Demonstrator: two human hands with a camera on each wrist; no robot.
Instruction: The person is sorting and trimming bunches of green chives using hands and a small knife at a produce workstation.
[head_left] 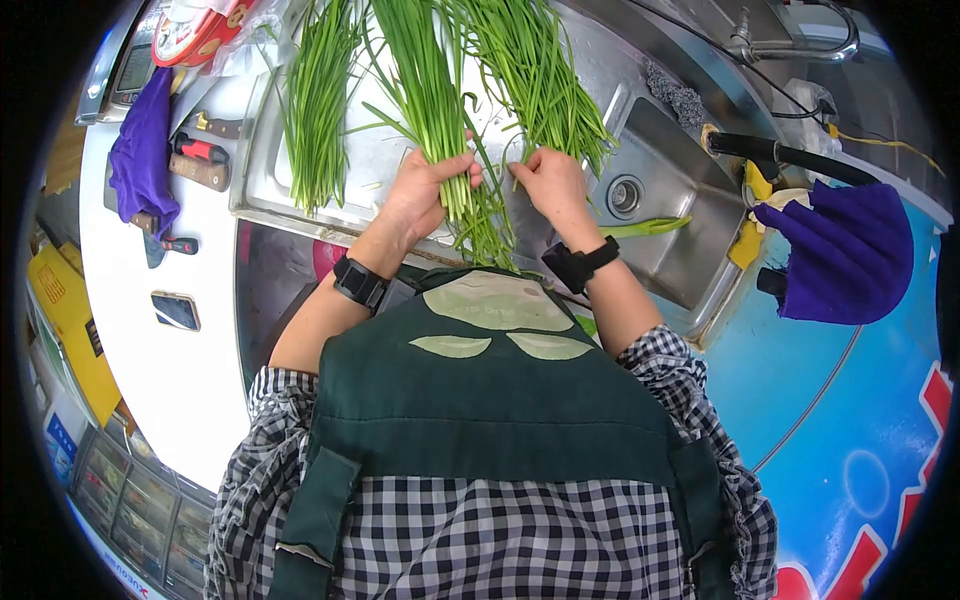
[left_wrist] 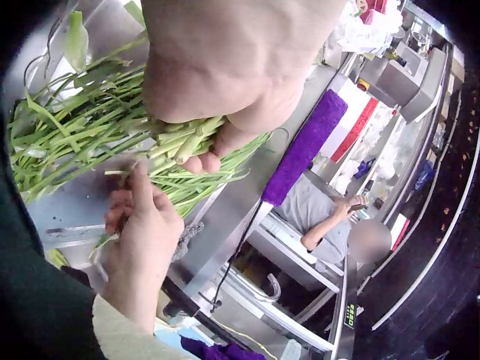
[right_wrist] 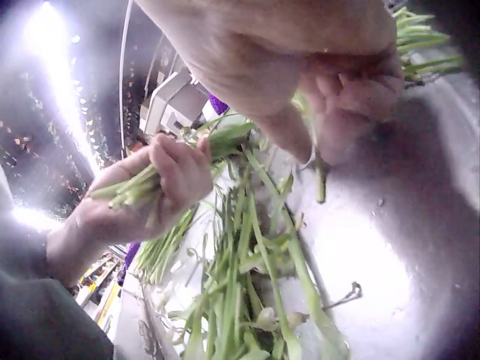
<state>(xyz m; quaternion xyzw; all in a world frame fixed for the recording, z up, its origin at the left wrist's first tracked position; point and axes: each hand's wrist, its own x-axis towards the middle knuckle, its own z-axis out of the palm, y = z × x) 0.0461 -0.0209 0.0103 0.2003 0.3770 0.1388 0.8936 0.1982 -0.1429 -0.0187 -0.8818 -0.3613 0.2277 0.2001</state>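
Note:
My left hand grips a bunch of long green chives near the cut stem ends, over the steel sink counter. The pale ends poke out of the fist in the right wrist view. Close on its right, my right hand pinches a single chive stalk between thumb and fingers. Loose stalks and trimmings lie on the steel below the hands. One pile of chives lies to the left of the held bunch, and another pile spreads to the right.
A sink basin with a drain and a green leaf lies at the right. Several knives, a purple cloth and a phone rest on the white counter at left. Another person appears in the left wrist view.

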